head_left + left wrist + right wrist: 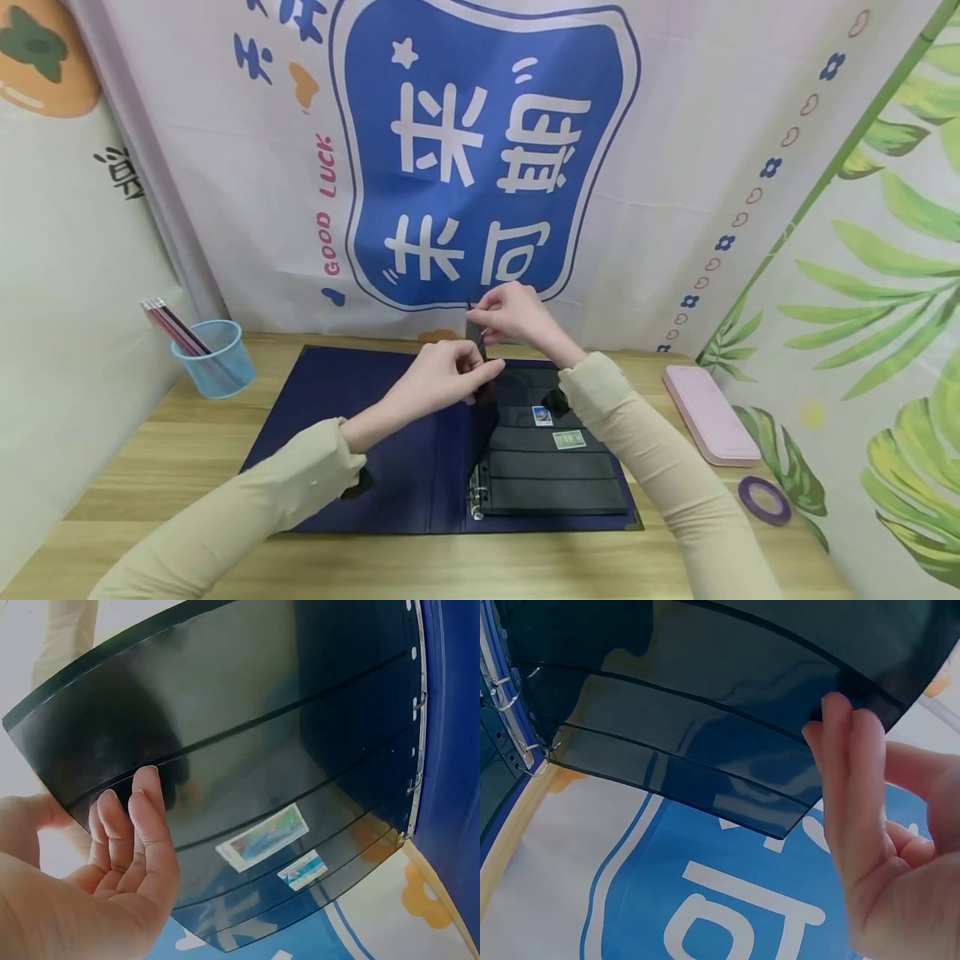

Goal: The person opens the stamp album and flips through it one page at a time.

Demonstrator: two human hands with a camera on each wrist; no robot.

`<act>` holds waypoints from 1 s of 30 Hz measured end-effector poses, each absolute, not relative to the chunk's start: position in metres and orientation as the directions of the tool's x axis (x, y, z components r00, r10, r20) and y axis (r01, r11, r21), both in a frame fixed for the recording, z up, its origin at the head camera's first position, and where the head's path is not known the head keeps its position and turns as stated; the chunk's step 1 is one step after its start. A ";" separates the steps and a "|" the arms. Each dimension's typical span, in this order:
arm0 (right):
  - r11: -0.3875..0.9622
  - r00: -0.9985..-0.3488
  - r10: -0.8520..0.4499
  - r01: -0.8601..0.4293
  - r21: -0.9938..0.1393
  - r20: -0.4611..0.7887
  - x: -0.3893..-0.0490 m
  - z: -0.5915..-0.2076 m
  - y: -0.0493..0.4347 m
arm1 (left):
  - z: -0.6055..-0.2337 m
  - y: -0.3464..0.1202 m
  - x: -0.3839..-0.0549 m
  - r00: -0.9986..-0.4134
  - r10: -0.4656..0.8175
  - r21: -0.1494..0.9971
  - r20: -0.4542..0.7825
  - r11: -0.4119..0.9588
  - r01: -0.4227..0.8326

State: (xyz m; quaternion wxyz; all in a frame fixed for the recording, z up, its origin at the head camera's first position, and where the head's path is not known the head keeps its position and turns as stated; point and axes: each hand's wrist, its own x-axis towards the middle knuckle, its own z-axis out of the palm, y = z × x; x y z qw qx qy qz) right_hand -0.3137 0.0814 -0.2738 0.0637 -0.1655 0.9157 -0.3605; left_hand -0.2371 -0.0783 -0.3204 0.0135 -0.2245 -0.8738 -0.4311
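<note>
A dark blue stamp album lies open on the table, with metal rings along its spine. One black stock page stands raised from the rings. My left hand grips its outer edge, fingers lying against one face in the left wrist view. Farther along that edge, my right hand pinches the page between thumb and fingers. Two stamps, a larger one and a smaller one, sit in the raised page's strips. The page beneath holds a blue stamp and a green stamp.
At the back left stands a blue cup with several pencils. A pink case and a purple tape roll lie on the right. A printed cloth hangs close behind the album.
</note>
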 end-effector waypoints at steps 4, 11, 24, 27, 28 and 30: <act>0.643 -0.917 -0.400 -0.274 -0.715 -0.008 -0.315 -0.280 0.085 | -0.321 -0.088 -0.238 -0.905 0.366 0.763 0.216 0.516 0.390; 0.632 -0.901 -0.432 -0.286 -0.720 -0.021 -0.319 -0.298 0.107 | -0.319 -0.126 -0.234 -0.935 0.302 0.716 0.186 0.610 0.340; 0.753 -0.885 -0.460 -0.428 -0.499 0.066 -0.321 -0.396 0.180 | -0.364 -0.229 -0.214 -0.970 0.225 0.769 -0.098 0.635 0.070; 0.760 -0.886 -0.460 -0.425 -0.491 0.056 -0.323 -0.417 0.194 | -0.381 -0.244 -0.213 -0.964 0.218 0.773 -0.155 0.635 0.019; 0.764 -0.887 -0.459 -0.423 -0.486 0.051 -0.323 -0.423 0.198 | -0.386 -0.249 -0.213 -0.961 0.222 0.773 -0.167 0.635 0.012; 0.771 -0.879 -0.475 -0.435 -0.466 0.035 -0.325 -0.435 0.207 | -0.397 -0.256 -0.212 -0.954 0.230 0.770 -0.190 0.638 0.000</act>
